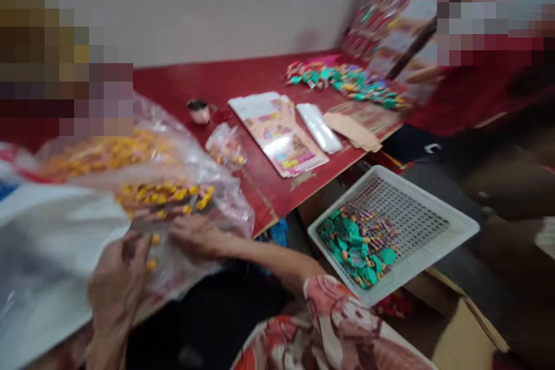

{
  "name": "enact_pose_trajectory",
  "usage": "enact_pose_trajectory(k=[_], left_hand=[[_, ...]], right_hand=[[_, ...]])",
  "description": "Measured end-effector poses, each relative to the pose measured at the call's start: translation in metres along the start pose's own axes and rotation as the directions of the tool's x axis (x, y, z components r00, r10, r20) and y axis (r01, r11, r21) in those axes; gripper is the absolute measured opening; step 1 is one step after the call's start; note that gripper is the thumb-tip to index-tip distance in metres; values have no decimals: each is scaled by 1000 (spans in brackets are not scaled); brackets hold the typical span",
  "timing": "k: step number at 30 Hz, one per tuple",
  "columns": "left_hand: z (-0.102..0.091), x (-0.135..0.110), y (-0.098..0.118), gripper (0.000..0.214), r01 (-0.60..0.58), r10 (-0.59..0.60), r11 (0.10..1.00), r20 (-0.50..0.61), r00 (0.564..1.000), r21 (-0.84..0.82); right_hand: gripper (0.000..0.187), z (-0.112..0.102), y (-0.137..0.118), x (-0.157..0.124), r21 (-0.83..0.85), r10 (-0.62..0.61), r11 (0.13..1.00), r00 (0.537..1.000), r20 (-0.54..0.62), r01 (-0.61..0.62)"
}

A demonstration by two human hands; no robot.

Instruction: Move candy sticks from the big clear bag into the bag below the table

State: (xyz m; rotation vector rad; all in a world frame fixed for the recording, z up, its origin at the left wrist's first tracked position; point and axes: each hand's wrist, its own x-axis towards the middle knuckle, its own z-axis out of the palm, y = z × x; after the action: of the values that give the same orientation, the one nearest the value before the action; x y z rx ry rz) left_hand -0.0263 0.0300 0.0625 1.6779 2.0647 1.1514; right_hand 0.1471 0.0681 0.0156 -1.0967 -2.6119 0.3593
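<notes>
Small yellow-and-pink pieces [167, 192] lie on a clear plastic bag [229, 208] at the table's near left, too blurred to name. My left hand [115, 277] is at the bag's near edge, its thumb and fingers curled together; whatever they may hold is hidden. Just right of its fingertips lies a loose yellow piece [155, 239]. My right hand [199, 235] reaches in from the right, low over the bag beside the row of pieces. Motion blur smears its fingers. A larger heap of yellow pieces [108, 153] sits under plastic farther back.
The red table [260, 78] bears printed cards [281, 139], a white packet [318, 127], a small bag [226, 146], a dark-topped cup [199, 111] and a colourful heap [342, 81]. Right of me stands a white basket [425, 208] with green pieces, above a cardboard box [468, 335]. People flank the table.
</notes>
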Motion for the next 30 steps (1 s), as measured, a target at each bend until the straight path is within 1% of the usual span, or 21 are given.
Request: enact_pose_trajectory(k=[1,2,3,5,6,8,9,11,13,14,15,17,19,20,22,25,27,28,30], left_hand=[[0,-2,-5,32,1,0,1000,-57,998,11],[2,-5,-10,32,-5,7,1000,-90,996,16],[6,-8,-12,30,-16,17,1000,-75,997,23],[12,-12,-14,22,-7,6,999,37,999,35],[14,-13,-13,20,11,-13,1000,91,996,29],[12,-12,-11,17,79,-75,997,173,982,-18],[9,-12,-10,18,122,-110,991,180,977,-57],[1,-10,-8,24,194,-178,972,118,977,-136],[-3,-11,-9,31,206,-205,964,22,978,-168],[-3,-12,-9,32,198,-202,968,-8,979,-151],[-1,-14,-9,32,192,-194,974,-6,981,-122],[2,-18,-9,31,197,-192,978,75,979,-64],[3,-20,-7,32,218,-210,975,156,965,-36],[1,-20,-4,34,225,-217,974,163,963,-37],[-6,-19,2,35,222,-214,974,130,968,-50],[-12,-18,10,36,220,-217,974,54,975,-60],[-8,-19,10,36,198,-197,980,42,980,-22],[-5,-21,9,36,175,-175,984,49,983,1],[2,-23,6,34,133,-136,990,105,985,41]], right_hand=[[31,1,1,1,54,12,998,1000,17,-13],[29,4,3,2,101,19,995,999,29,-22],[27,7,3,3,126,51,991,999,7,-52],[29,10,4,2,192,93,979,991,-100,-72],[31,9,4,1,224,134,970,977,-165,-96],[33,1,7,3,265,253,946,934,-253,-185],[32,-4,10,6,273,315,931,910,-270,-241],[32,-13,17,16,275,403,902,879,-256,-334],[33,-19,25,27,275,442,882,873,-205,-382],[34,-20,29,33,278,449,876,876,-174,-394],[35,-20,31,38,282,455,870,879,-141,-405],[34,-20,35,46,281,450,867,889,-87,-411],[34,-19,39,52,252,444,875,892,-81,-413],[35,-19,43,55,227,439,883,893,-97,-410],[38,-18,50,60,171,406,908,904,-137,-382],[53,-17,57,64,101,301,952,942,-150,-289],[60,-16,57,64,64,250,968,951,-180,-242],[61,-16,55,64,53,239,971,948,-210,-233],[58,-18,52,63,42,239,971,930,-278,-237]])
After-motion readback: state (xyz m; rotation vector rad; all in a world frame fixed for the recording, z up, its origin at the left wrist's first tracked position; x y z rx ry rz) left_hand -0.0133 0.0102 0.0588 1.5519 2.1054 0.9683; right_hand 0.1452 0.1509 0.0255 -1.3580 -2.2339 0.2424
